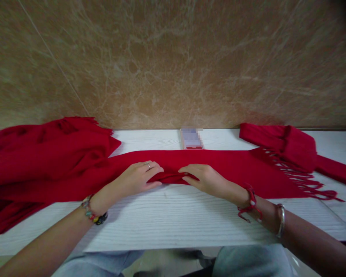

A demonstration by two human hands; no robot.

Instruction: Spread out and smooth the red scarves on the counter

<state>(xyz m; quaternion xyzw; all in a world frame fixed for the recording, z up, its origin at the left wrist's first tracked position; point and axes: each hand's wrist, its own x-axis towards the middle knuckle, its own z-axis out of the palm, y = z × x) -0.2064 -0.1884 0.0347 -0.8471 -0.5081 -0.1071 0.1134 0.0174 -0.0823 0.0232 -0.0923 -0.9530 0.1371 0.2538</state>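
A long red scarf (225, 165) lies across the table, with fringe along its right end and its left part running into a heap of red cloth. My left hand (140, 177), wearing a ring, grips the scarf's near edge around the middle, thumb below and fingers above. Facing it a short way to the right, my right hand (203, 177) pinches the same edge. Between the two hands the edge is gathered into small folds.
A bunched red cloth (46, 154) covers the table's left side. Another folded red cloth (296, 146) with a trailing strip lies at the right. A phone-like flat object (192, 138) rests beyond the scarf, before the brown marble wall (173, 61). The white table (167, 219) ends near my legs.
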